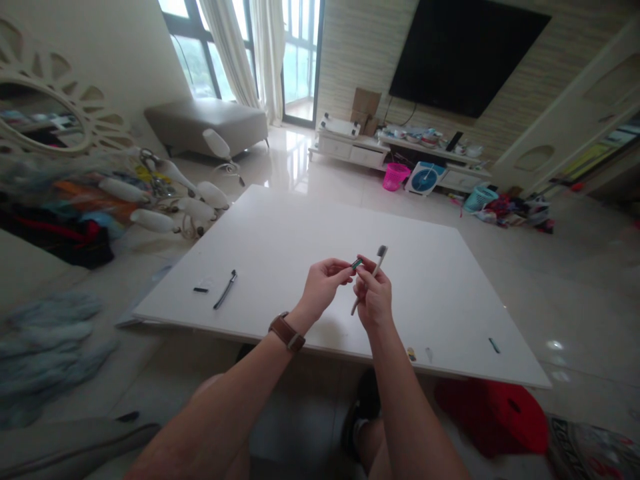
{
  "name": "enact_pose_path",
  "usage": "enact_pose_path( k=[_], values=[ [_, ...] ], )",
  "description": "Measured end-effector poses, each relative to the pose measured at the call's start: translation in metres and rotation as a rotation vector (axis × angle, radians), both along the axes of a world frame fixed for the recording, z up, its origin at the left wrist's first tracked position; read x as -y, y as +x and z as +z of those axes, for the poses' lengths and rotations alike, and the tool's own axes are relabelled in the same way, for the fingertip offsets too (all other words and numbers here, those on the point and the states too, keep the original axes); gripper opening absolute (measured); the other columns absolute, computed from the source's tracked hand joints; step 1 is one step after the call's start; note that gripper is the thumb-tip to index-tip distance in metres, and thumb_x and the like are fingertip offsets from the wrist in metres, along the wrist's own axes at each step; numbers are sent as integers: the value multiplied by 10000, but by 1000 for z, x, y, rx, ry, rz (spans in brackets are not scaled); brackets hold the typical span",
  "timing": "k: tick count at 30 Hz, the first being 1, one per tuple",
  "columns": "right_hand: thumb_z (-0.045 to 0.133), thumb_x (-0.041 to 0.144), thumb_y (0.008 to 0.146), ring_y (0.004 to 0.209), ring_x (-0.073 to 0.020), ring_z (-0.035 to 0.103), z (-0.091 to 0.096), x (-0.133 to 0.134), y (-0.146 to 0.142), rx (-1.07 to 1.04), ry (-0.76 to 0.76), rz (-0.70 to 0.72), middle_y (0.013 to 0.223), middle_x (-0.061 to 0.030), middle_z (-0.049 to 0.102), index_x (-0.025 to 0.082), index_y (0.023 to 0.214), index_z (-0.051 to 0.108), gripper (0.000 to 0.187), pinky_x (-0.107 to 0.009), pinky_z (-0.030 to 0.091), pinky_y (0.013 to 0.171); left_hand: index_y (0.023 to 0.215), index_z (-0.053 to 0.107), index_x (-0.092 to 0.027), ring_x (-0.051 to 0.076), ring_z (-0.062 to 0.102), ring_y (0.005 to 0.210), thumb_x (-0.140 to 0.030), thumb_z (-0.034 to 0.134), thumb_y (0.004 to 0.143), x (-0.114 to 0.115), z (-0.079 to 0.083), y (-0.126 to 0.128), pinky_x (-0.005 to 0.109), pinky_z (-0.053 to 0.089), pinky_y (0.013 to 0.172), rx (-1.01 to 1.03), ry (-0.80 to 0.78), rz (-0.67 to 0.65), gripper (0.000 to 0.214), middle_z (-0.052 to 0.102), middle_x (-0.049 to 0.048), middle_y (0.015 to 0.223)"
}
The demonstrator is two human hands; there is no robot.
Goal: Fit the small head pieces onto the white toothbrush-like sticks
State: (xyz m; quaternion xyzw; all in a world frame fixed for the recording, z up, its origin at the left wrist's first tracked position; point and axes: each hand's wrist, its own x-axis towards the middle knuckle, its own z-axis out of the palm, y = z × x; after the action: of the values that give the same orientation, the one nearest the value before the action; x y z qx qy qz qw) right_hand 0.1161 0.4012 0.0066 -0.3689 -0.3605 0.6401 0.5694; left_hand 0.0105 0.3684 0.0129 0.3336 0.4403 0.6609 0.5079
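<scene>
Over the middle of the white table, my left hand (324, 287) pinches a small green piece (357, 264) that looks like a circuit board. My right hand (375, 293) is closed around a light-handled toothbrush (381, 257), its dark bristle head pointing up and away. The right thumb and fingertips also meet the green piece, so both hands touch it. Part of the toothbrush handle is hidden by the right fingers. The green piece's details are too small to make out.
The white table (300, 233) carries a dark slim tool (226, 289) and a black strip (201, 290) at left. Near its front right edge lie a yellow-and-dark bit (411, 354) and a small green strip (494, 345). A lamp (195, 200) stands by the left edge; a red stool (495, 413) sits front right.
</scene>
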Motion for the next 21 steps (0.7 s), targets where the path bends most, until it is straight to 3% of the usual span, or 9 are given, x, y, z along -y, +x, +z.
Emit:
enact_pose_path(
  k=[12,21],
  values=[
    [826,352,646,438,-8,303,-2,0,1,113,72,68,818,30,589,181,939,653,381,-204,178,403,819,767,-159,148,628,679,-301,738,762,-1,-3,-9,273,488,667,-166,42,-40,156,717,56,746],
    [767,502,685,504,-86,416,-21,-7,-1,491,155,-13,603,34,537,167,780,617,380,-216,286,458,867,786,-182,159,618,651,-281,734,762,3,-6,-27,262,459,623,-419,-9,-72,154,728,59,757]
  ],
)
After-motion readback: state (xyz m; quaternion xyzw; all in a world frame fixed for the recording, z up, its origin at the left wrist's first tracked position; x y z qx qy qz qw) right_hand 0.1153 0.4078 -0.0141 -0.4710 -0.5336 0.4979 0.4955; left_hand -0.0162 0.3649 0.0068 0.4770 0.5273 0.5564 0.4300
